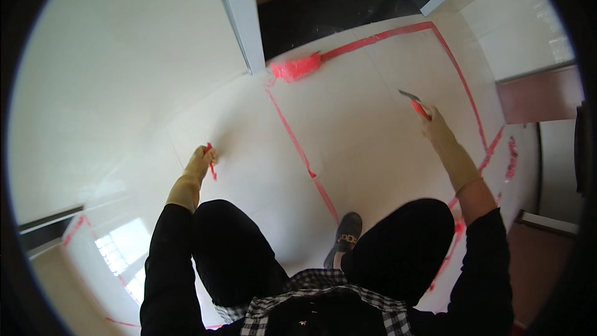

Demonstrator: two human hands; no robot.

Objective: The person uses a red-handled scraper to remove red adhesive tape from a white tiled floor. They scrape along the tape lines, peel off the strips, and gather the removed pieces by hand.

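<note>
My left hand [201, 158], in a yellowish rubber glove, is shut on a crumpled strip of red tape [212, 170]. It hangs just above the pale, glossy tiled floor [242, 149]. Over on the right, my right hand [433, 125] wears a matching glove and grips a red-handled tool with a metal blade [410, 95], either a scraper or a knife. The blade points up and left over the tiles; whether it touches them I cannot tell. Red tape lines [385, 36] run along the tile joints. A crumpled pinkish-red bundle [297, 66] rests on the far line, by a doorframe's foot.
A pale doorframe post [238, 14] rises beyond the floor, beside a dark threshold slab [336, 14]. My shoe [348, 235] stands at the end of the middle tape line. More red pieces [511, 158] lie at the right. A reddish-brown panel [536, 95] borders the right side.
</note>
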